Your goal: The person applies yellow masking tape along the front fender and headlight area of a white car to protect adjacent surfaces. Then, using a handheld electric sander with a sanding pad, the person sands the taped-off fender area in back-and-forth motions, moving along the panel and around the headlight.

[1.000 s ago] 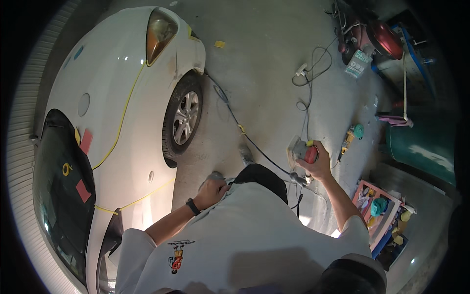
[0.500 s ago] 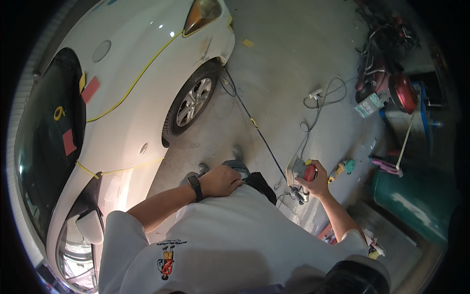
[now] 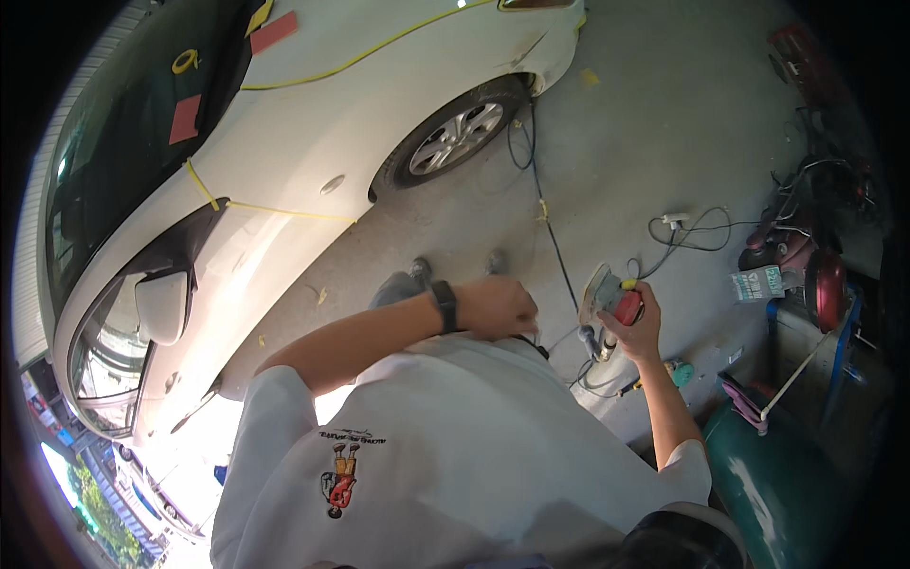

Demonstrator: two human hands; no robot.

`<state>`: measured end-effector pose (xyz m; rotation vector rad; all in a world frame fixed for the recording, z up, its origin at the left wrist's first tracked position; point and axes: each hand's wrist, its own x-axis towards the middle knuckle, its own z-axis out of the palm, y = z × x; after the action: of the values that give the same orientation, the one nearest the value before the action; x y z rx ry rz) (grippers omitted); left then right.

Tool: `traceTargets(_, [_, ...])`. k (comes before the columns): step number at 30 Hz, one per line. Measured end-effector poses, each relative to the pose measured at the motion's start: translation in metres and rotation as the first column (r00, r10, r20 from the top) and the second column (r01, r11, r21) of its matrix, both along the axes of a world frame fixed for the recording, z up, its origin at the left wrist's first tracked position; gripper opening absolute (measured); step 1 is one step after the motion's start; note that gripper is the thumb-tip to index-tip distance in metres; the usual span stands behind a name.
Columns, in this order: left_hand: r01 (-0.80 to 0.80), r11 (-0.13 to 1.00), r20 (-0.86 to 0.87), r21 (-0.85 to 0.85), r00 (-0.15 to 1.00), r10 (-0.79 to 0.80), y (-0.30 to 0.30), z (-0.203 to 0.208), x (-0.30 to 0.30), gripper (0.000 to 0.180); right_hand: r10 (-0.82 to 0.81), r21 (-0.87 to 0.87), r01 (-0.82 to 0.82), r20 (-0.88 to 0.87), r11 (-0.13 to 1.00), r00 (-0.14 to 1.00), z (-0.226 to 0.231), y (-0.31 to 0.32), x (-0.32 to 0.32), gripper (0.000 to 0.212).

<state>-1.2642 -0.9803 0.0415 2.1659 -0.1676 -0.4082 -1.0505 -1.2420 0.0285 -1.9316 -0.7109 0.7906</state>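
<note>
My right hand [image 3: 639,334] grips an air sander [image 3: 604,288] with a red and grey body and a round pad, held out to the right of my waist. Its pad faces left, toward the car, without touching it. A hose fitting [image 3: 593,343] hangs below the tool. Close in front of my shirt, my left hand [image 3: 495,309] is closed with its fingers curled; whatever may be inside is hidden. On that wrist sits a dark watch [image 3: 443,305]. The white car [image 3: 284,171] stands to the left, with yellow tape [image 3: 365,57] along its fender.
A dark hose [image 3: 559,248] runs over the floor from near the front wheel [image 3: 457,140]. A grey cable with a white power strip [image 3: 674,220] lies farther right. Beyond are a red motorbike [image 3: 825,289] and a green tank [image 3: 768,474]. The car's side mirror [image 3: 161,309] sticks out.
My view has turned, so the car's door and mirror show more and its headlight less. The sander remains in my right hand. My left hand has shifted right across my waist, still curled.
</note>
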Motion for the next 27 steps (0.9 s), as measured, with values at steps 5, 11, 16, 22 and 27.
traceTargets(5, [-0.999,-0.035,-0.042,0.017,-0.035,0.998,0.077,-0.063,-0.238,0.026,0.013,-0.031,-0.011,0.052,0.999,0.999,0.001,-0.014,-0.015,0.066])
traceTargets(11, [-0.892,0.380,-0.773,0.246,0.056,0.632,-0.173,-0.085,-0.428,0.030,0.111,-0.081,-0.098,0.168,0.992,0.980,0.009,-0.007,-0.010,0.064])
traceTargets(16, [-0.924,0.261,-0.865,0.280,-0.125,0.486,-0.257,-0.038,-0.472,0.031,0.159,-0.079,-0.146,0.204,0.986,0.966,0.017,0.019,-0.016,0.065])
traceTargets(22, [-0.922,0.034,-0.848,0.386,-0.340,0.407,-0.298,-0.013,-0.537,0.033,0.300,-0.182,-0.260,0.250,0.948,0.921,0.028,0.052,-0.044,0.066])
traceTargets(27, [-0.893,-0.053,-0.836,0.448,-0.439,0.329,-0.305,-0.017,-0.594,0.034,0.247,-0.308,-0.214,0.071,0.927,0.966,0.042,0.070,-0.084,0.066])
